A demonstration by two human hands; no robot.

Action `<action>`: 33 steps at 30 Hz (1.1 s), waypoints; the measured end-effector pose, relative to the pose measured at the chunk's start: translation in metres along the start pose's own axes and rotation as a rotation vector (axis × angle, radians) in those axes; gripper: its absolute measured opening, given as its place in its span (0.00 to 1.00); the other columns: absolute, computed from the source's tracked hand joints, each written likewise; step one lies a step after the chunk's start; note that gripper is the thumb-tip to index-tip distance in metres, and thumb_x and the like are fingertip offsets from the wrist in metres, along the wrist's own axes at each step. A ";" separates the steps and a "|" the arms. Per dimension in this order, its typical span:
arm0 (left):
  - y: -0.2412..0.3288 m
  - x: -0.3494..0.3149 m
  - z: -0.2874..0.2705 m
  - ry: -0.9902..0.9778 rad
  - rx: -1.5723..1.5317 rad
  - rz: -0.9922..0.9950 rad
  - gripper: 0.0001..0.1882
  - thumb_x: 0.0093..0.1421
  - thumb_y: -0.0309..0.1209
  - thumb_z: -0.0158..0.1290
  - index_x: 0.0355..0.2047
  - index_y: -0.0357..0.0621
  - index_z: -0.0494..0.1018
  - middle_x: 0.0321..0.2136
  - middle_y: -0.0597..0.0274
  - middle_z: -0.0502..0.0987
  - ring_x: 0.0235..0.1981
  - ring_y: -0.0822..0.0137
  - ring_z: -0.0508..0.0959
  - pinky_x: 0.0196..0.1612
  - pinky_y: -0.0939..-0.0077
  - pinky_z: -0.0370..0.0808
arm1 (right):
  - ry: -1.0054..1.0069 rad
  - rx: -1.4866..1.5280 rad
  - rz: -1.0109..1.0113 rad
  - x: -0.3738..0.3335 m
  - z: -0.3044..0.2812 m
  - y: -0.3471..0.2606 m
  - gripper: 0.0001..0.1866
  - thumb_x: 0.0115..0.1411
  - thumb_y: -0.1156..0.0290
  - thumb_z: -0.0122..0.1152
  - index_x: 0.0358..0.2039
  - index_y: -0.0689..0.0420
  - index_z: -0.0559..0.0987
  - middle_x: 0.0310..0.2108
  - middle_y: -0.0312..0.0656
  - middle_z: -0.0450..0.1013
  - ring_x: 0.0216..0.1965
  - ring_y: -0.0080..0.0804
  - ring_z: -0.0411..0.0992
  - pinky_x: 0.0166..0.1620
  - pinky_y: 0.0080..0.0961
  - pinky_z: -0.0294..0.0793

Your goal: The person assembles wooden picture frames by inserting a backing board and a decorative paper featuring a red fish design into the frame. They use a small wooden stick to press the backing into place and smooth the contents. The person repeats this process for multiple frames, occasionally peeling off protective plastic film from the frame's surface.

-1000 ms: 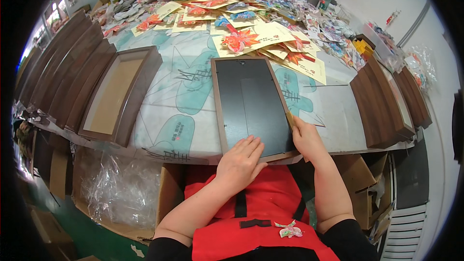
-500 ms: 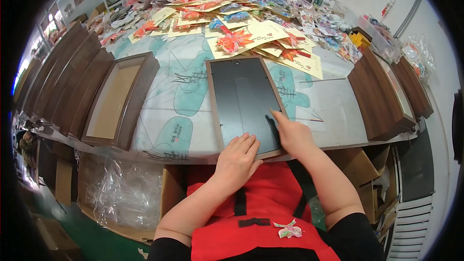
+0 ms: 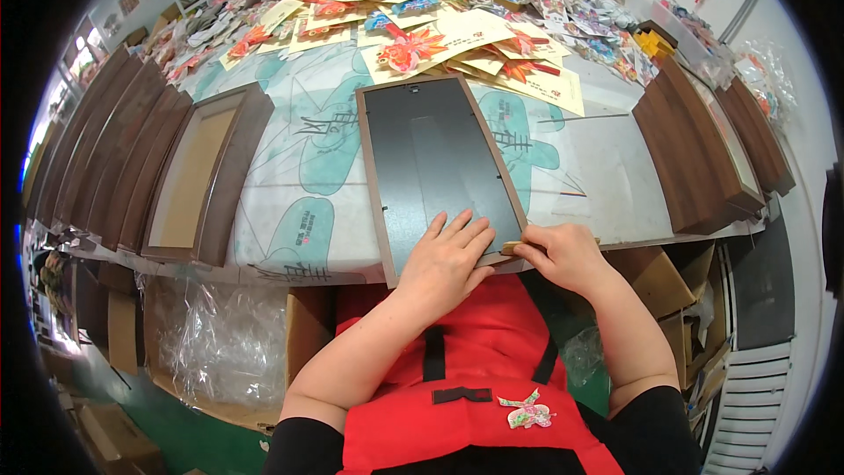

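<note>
A brown picture frame lies face down before me, its black backing board (image 3: 431, 154) facing up. Small dark tabs sit along the inner edges of the frame's rim (image 3: 370, 158). Flat on the lower part of the board rests my left hand (image 3: 446, 259), fingers spread. My right hand (image 3: 563, 255) is closed round a thin tan tool (image 3: 509, 248), which looks like a wooden-handled stick. Its tip is at the frame's lower right edge, and most of it is hidden in the fist.
Brown frames (image 3: 123, 154) stand in a row on the left, one open-faced frame (image 3: 207, 176) nearest. More frames (image 3: 694, 149) stand on the right. Cream cards with orange and blue flowers (image 3: 457, 44) are heaped beyond. Below the table edge is a carton of clear plastic wrap (image 3: 220, 343).
My right hand has moved down and right from the board to the frame's lower right edge, and the tan tool now shows. My left hand has shifted slightly right and up.
</note>
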State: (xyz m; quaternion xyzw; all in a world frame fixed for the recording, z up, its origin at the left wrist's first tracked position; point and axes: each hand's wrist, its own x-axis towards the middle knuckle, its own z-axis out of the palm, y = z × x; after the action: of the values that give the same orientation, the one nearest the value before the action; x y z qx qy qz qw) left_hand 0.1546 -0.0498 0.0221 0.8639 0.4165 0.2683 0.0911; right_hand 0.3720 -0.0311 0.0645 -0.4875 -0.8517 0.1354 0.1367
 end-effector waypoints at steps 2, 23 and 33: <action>0.000 0.000 0.000 0.000 -0.014 -0.003 0.25 0.52 0.36 0.59 0.50 0.42 0.68 0.52 0.57 0.70 0.57 0.52 0.66 0.60 0.53 0.60 | -0.011 -0.018 -0.024 0.002 0.000 0.001 0.11 0.57 0.59 0.58 0.25 0.52 0.77 0.18 0.43 0.72 0.22 0.46 0.72 0.26 0.39 0.69; 0.002 0.000 0.001 0.002 0.027 -0.002 0.26 0.52 0.35 0.59 0.51 0.41 0.68 0.53 0.56 0.70 0.58 0.51 0.66 0.60 0.53 0.61 | -0.470 0.015 0.092 0.049 -0.019 -0.002 0.15 0.58 0.57 0.56 0.27 0.57 0.79 0.20 0.46 0.73 0.24 0.40 0.72 0.30 0.35 0.69; -0.039 -0.038 -0.030 0.472 -0.292 -0.393 0.30 0.55 0.23 0.52 0.59 0.37 0.59 0.58 0.45 0.64 0.60 0.51 0.63 0.61 0.61 0.60 | 0.270 0.130 0.148 0.054 0.029 0.075 0.18 0.56 0.70 0.55 0.46 0.63 0.73 0.41 0.55 0.74 0.43 0.51 0.71 0.45 0.37 0.70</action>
State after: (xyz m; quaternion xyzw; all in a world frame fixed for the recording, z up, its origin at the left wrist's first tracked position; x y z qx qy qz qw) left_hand 0.0935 -0.0563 0.0175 0.6590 0.5418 0.4950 0.1648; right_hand 0.3946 0.0496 0.0163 -0.5527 -0.7768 0.1330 0.2708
